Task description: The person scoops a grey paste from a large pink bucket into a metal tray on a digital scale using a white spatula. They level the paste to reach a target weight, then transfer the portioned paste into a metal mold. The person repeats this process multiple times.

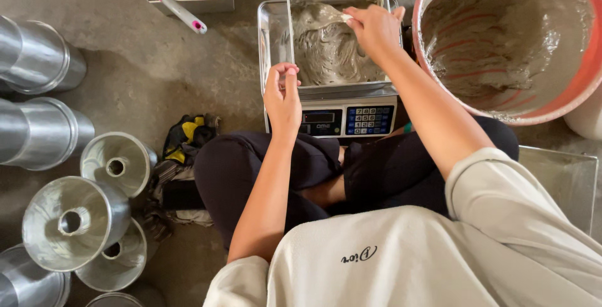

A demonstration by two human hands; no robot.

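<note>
Here the left hand (283, 97) hovers with fingers pinched on nothing, near the scale (342, 116). Beyond it, the right hand (375, 30) presses a scraper (347, 16) into grey batter in the square pan (332, 40) on the scale; portioning seems under way. The big bowl (580, 81) crowds the right edge, while the floor on the left offers room.

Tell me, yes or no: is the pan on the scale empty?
No. The square metal pan on the scale holds a mound of grey batter, which the right hand is touching.
</note>
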